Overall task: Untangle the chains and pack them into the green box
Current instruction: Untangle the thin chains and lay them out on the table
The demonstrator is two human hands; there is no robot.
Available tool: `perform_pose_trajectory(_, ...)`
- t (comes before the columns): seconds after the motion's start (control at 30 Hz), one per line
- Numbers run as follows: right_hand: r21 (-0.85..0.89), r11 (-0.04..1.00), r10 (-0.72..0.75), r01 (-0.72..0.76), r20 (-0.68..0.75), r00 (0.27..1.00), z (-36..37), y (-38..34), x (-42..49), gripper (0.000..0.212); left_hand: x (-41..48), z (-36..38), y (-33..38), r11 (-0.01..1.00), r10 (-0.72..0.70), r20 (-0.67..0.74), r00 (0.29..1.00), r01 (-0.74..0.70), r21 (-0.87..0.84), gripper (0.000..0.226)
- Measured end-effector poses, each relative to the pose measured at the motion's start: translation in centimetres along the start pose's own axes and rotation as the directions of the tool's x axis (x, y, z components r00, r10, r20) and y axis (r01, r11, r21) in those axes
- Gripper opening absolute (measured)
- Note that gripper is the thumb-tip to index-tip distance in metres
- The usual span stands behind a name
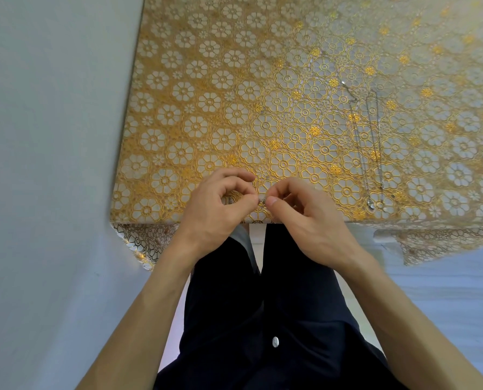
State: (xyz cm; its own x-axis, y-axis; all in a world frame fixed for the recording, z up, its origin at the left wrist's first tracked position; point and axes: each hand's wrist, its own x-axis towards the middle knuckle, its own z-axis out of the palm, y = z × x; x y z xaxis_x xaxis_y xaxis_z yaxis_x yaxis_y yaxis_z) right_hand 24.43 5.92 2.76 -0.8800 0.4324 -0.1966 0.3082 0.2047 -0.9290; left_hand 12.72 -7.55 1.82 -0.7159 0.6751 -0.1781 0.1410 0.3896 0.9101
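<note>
My left hand [220, 206] and my right hand [305, 212] meet over the near edge of the table, fingers curled. Between their thumbs and forefingers they pinch a small silvery bit of chain [262, 201]; most of it is hidden by the fingers. To the right, thin silver chains [371, 142] lie stretched out on the tablecloth, running from far to near and ending in small pendants [371, 204] by the table edge. No green box is in view.
The table carries a gold and white flower-patterned cloth [234, 94] that hangs over the near edge. A pale wall stands on the left. My dark-clothed legs are below the table edge.
</note>
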Motion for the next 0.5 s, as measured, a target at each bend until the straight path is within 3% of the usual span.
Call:
perform_pose_trajectory(0.4, -0.069, 0.995, -0.070, 0.067, -0.037, 0.997, 0.05, 0.13, -0.09, 0.010, 0.09, -0.34, -0.05, 1.000, -0.021, 0.067, 0.998, 0.021, 0.001, 0.015)
perform_pose_trajectory(0.5, -0.015, 0.998, -0.055, 0.053, -0.082, 0.995, -0.09, 0.00, -0.07, 0.013, 0.05, -0.56, -0.39, 0.999, -0.022, 0.070, 0.997, 0.023, -0.023, 0.016)
